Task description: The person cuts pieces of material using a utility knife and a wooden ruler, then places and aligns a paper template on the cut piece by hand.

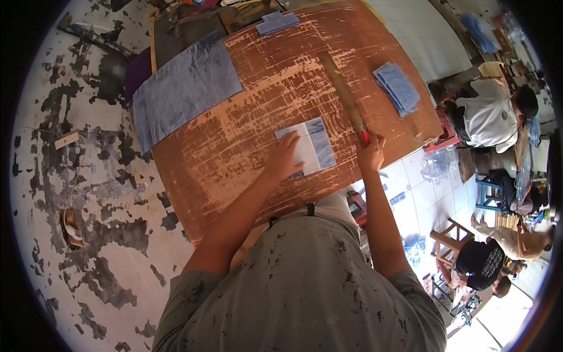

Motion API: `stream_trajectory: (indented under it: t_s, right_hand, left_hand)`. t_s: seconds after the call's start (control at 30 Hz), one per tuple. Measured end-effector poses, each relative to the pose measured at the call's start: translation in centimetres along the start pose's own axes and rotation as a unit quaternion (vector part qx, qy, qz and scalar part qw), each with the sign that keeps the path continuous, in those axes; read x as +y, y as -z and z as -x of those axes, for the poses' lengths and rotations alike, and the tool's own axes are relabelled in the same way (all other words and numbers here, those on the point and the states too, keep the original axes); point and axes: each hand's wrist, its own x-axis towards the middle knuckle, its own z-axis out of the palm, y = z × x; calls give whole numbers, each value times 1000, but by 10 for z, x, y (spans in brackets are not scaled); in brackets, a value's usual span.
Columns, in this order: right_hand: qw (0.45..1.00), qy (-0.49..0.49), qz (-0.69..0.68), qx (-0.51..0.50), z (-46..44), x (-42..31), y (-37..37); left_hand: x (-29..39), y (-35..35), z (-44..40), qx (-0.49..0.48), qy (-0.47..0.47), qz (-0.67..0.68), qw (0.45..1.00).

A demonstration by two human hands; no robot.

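Note:
My left hand [284,157] lies spread on a white rectangular piece [306,146], which rests on a blue-grey marbled sheet [320,142] near the table's front edge. In my right hand [370,154] is a small red tool [366,138], its tip beside the near end of a long flat ruler [343,91]. The ruler lies slanted on the worn brown tabletop [252,141]. What the red tool is exactly cannot be made out.
A large blue-grey sheet [187,88] covers the table's left part. Smaller folded pieces lie at the back [277,23] and right [397,89]. Several people sit at the right, near a wooden stool [451,239] and a blue stool [488,194]. A peeling wall stands left.

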Motion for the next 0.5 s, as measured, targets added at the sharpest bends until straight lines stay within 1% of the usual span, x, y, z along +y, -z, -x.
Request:
stream_trajectory:
  t_s: [0.03,0.17,0.23,0.27,0.33,0.37,0.43,0.47,0.5]
  right_hand:
    - [1000,-3,21,-19,-3,5,0]
    - [999,-19,16,-33,-10,12,-8]
    - [997,-50,18,-51,-19,13,-10]
    - [998,-48,17,-48,-25,14,-9]
    - [991,-69,58,-100,-36,12,-2]
    - [991,-66,58,-98,-41,12,4]
    - [983,-49,-16,-178,-48,14,16]
    - [983,-45,-15,-179,-48,15,21]
    - [978,-5,-32,-207,-45,19,24]
  left_hand:
    - [0,1,0,-1,1,0,1000]
    - [1,5,4,1,-2,-9,1000]
    - [-1,1,5,5,-2,-7,1000]
    - [-2,1,5,9,-3,-5,1000]
    - [-5,-4,7,15,-7,-21,1000]
    - [-7,-7,7,19,-9,-36,999]
    - [-8,-8,7,24,-12,-35,999]
    - [-8,-9,8,24,-15,-34,999]
    - [-7,-7,8,26,-12,-32,999]
